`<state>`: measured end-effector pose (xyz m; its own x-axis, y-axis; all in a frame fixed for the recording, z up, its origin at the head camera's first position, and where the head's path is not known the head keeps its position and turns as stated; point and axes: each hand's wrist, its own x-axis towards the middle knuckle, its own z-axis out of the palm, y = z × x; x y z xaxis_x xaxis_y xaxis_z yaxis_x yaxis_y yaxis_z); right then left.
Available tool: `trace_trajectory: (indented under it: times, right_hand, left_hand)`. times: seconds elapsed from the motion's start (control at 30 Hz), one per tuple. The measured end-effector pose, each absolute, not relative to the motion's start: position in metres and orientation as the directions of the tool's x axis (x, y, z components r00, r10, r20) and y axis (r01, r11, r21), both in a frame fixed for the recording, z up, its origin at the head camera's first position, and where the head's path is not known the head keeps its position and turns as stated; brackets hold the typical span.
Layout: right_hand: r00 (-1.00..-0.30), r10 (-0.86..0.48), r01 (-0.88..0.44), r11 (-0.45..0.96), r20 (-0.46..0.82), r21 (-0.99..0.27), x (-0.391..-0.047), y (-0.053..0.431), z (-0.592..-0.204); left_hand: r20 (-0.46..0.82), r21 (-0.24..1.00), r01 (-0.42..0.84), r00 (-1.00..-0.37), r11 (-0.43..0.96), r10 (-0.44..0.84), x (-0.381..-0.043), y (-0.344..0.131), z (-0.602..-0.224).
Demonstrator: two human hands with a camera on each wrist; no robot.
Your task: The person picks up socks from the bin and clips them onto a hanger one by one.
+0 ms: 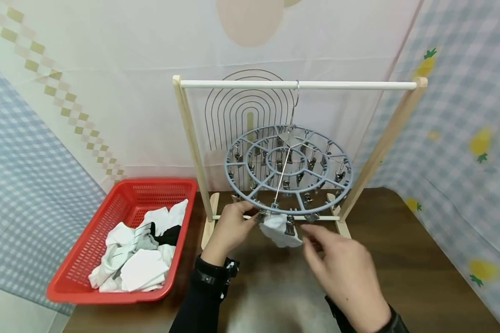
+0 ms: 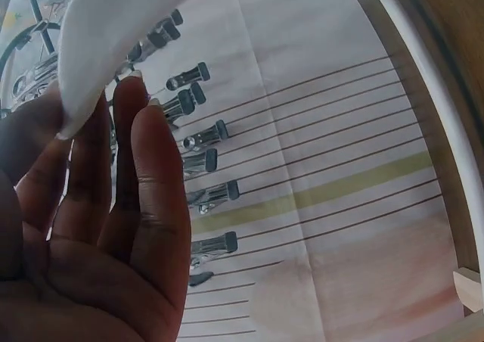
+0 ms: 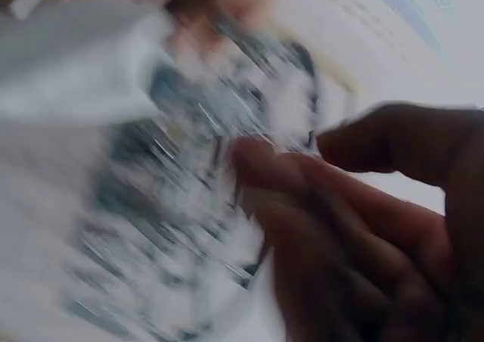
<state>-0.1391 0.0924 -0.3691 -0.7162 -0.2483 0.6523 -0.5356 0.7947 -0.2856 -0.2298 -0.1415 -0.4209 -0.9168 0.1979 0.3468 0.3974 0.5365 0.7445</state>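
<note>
A white sock [image 1: 277,230] hangs at the front rim of a round blue-grey clip hanger [image 1: 298,212], with a metal clip [image 1: 290,225] on its right part. My left hand [image 1: 235,226] pinches the sock's left end, right beside another clip [image 1: 261,215]. In the left wrist view the sock's edge [image 2: 94,54] lies between thumb and fingers of that hand [image 2: 113,228]. Just to the right of the sock is my right hand [image 1: 341,263], fingers loosely bent and holding nothing. The right wrist view is blurred, with the hand [image 3: 355,228] beside the hanger's clips.
The hanger hooks over a white bar [image 1: 241,84] on a wooden-legged stand [image 1: 383,143]. To the left, a red basket [image 1: 58,277] holds several white, grey and black socks [image 1: 146,268]. Everything stands on a brown table [image 1: 425,268] with patterned cloth behind and beside it.
</note>
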Motion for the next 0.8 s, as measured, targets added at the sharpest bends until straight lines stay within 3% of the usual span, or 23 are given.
trace_trajectory:
  times: [0.1,0.17,0.33,0.43,0.5,0.6,0.67,0.8]
  right_hand:
    - [-0.578,-0.238,-0.575,0.798,0.780,-0.183,-0.142,0.091,-0.352]
    - [-0.525,-0.268,-0.611,0.779,0.808,-0.138,-0.151,0.090,-0.348]
    - [-0.492,-0.265,-0.604,0.790,0.829,-0.105,-0.162,0.091,-0.358]
    - [-0.485,-0.215,-0.574,0.809,0.847,-0.123,-0.165,0.095,-0.361]
    - [-0.484,-0.190,-0.563,0.815,0.855,-0.138,-0.166,0.098,-0.361]
    - [-0.483,-0.164,-0.554,0.818,0.860,-0.155,-0.167,0.101,-0.361]
    - [-0.492,-0.155,-0.545,0.822,0.857,-0.164,-0.166,0.103,-0.362]
    - [-0.524,-0.156,-0.533,0.827,0.838,-0.179,-0.162,0.106,-0.365]
  left_hand:
    - [0.354,0.729,0.427,-0.904,0.536,0.239,-0.230,-0.143,-0.416]
    - [0.339,0.695,0.442,-0.897,0.566,0.284,-0.228,-0.146,-0.414]
    - [0.231,0.543,0.437,-0.899,0.717,0.373,-0.203,-0.163,-0.391]
    - [0.334,0.446,0.447,-0.887,0.775,0.319,-0.181,-0.172,-0.366]
    - [0.504,0.389,0.480,-0.825,0.786,0.255,-0.169,-0.173,-0.351]
    - [0.728,0.276,0.566,-0.651,0.777,0.215,-0.166,-0.166,-0.338]
    - [0.781,0.219,0.618,-0.574,0.755,0.244,-0.170,-0.159,-0.337]
    - [0.782,0.168,0.659,-0.542,0.733,0.307,-0.177,-0.148,-0.347]
